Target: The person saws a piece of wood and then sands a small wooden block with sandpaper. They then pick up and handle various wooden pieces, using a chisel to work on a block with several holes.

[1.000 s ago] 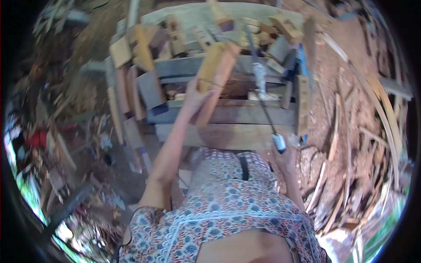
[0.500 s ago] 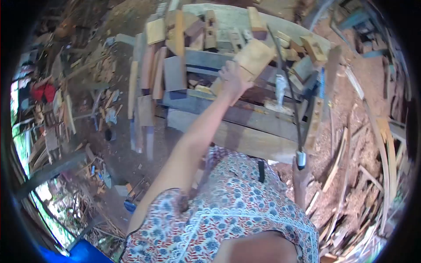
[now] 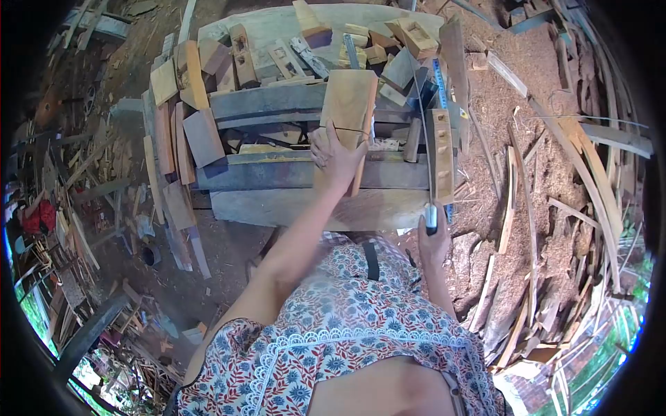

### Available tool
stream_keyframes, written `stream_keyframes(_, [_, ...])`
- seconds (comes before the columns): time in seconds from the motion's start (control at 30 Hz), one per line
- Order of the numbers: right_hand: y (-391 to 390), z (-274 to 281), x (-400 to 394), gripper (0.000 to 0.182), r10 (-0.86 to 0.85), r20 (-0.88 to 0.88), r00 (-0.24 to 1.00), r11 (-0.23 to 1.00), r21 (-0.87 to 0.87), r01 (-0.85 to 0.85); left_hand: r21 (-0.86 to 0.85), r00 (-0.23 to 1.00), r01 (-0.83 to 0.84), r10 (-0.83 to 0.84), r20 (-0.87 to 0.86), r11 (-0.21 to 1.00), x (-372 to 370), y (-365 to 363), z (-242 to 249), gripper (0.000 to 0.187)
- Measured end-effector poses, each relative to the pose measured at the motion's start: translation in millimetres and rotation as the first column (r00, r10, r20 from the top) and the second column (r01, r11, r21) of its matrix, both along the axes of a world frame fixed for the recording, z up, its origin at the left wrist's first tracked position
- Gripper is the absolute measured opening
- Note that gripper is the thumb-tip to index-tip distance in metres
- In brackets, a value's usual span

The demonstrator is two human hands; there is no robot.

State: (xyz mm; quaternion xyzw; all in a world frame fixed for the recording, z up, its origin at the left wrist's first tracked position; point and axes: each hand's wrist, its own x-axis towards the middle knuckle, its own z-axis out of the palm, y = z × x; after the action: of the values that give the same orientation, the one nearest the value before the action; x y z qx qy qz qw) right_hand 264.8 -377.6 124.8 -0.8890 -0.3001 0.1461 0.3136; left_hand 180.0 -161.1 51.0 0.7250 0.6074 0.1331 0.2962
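block (image 3: pixel 349 111) lowered onto bench, pale, black-marked

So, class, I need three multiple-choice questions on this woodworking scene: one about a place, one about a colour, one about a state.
1. Where is the wooden block?
A. on the workbench in front of the person
B. on the sawdust at the right
C. in the person's lap

2. What colour is the handle end of the long tool?
A. red
B. white
C. green

3. What is the left hand doing?
A. hanging free
B. pressing on the block
C. holding a cup

Answers: 1 A, the block stands among the bench planks. 2 B, the end gripped by the right hand is pale white. 3 B, the fingers spread on the block's lower end.
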Motion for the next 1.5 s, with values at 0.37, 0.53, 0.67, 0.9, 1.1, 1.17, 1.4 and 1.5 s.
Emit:
stream_keyframes(0.37, [57.6, -26.1, 8.9, 0.046, 0.105, -0.137, 0.985, 0.994, 0.035, -0.101, 0.127, 0.997, 0.071, -0.074, 0.018, 0.989, -21.2, 21.0, -18.9, 0.086])
stream_keyframes(0.53, [59.1, -29.4, 7.2, 0.042, 0.124, -0.18, 0.976, 0.992, 0.058, -0.115, 0.126, 0.941, 0.279, -0.297, 0.162, 0.952, -62.0, 80.5, -5.9, 0.086])
stream_keyframes(0.67, [63.6, -34.6, 5.3, 0.042, 0.134, -0.183, 0.974, 0.989, 0.086, -0.12, 0.197, 0.915, 0.398, -0.374, -0.148, 0.896, -67.2, 122.8, 7.3, 0.087])
stream_keyframes(0.9, [61.8, -45.5, 11.8, 0.047, 0.133, -0.006, 0.991, 0.991, 0.017, -0.132, 0.088, 0.967, 0.147, -0.125, -0.221, 0.985, -14.5, 110.5, -16.9, 0.092])
stream_keyframes(1.1, [69.6, -58.5, 19.8, 0.05, 0.092, -0.044, 0.995, 0.994, 0.057, -0.09, -0.035, 0.997, -0.072, 0.073, 0.036, 0.997, 27.5, 27.2, -12.3, 0.094])
stream_keyframes(1.17, [69.8, -59.9, 19.9, 0.056, 0.165, 0.119, 0.979, 0.985, 0.032, -0.17, -0.007, 0.999, 0.004, -0.004, 0.047, 1.0, 27.8, 9.0, -29.1, 0.095])
stream_keyframes(1.4, [79.6, -58.5, 10.2, 0.06, 0.287, 0.299, 0.91, 0.935, -0.294, -0.199, -0.011, 0.981, 0.098, -0.094, 0.17, 0.995, -12.7, 21.4, -17.2, 0.085])
stream_keyframes(1.5, [74.8, -86.5, 29.6, 0.057, 0.469, 0.171, 0.867, 0.851, -0.351, -0.391, -0.083, 0.963, 0.171, -0.148, 0.225, 0.982, -89.3, 39.3, 30.7, 0.064])
